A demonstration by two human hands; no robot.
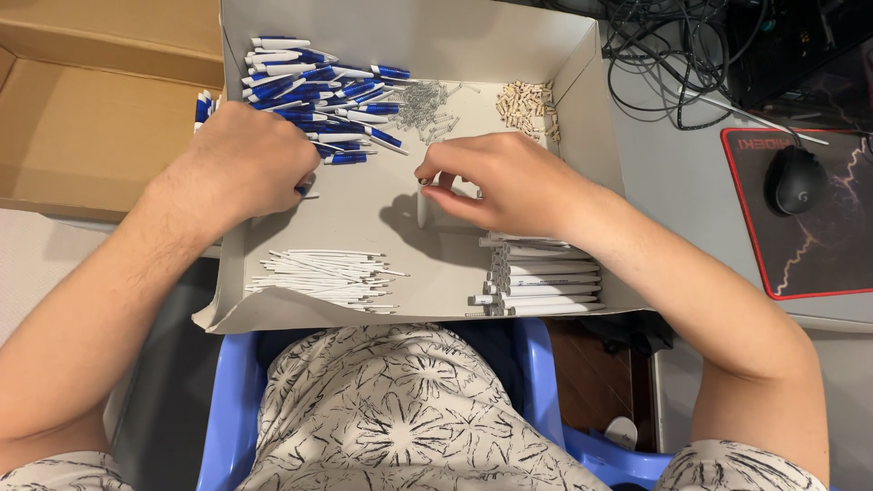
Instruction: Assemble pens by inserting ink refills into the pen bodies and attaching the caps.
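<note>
A shallow grey cardboard tray (364,205) lies in front of me with pen parts sorted in heaps. My left hand (241,159) is closed at the lower edge of the heap of blue and white pen barrels (314,91), its fingertips hidden. My right hand (496,177) pinches a small white pen part (424,205) that stands upright on the tray floor. Thin white refills (323,277) lie at the front left. White pen tubes (541,277) are stacked at the front right, under my right wrist.
Small metal springs (423,105) and a heap of tiny beige pieces (526,107) lie at the tray's back. An open brown box (82,118) stands to the left. A black mouse (794,179) on a dark mat and tangled cables (673,55) are on the right. A blue chair (232,400) is below.
</note>
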